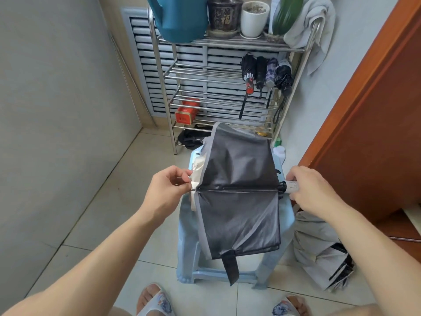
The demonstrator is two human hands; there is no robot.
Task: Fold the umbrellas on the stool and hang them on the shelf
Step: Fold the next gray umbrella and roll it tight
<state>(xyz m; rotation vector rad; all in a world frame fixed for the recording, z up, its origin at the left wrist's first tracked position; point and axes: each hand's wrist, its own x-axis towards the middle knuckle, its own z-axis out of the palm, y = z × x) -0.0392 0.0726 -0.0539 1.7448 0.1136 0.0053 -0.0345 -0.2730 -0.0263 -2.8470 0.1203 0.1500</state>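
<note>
A collapsed umbrella (239,201) with dark inner fabric and a grey border is held level above the light blue stool (189,258). My left hand (168,190) pinches its tip end, where pale fabric bunches. My right hand (312,188) grips the white handle (292,187). The canopy hangs loose in flat panels, and a dark strap (231,266) dangles from its near edge. Several folded umbrellas (266,74) hang from a rail of the steel shelf (205,76) behind the stool.
Another unfolded grey umbrella (319,254) lies on the floor right of the stool. The shelf top carries a teal watering can (180,17), pots and a towel. A red box (185,111) sits low on it. An orange-brown door (369,106) stands at the right, with a wall at the left.
</note>
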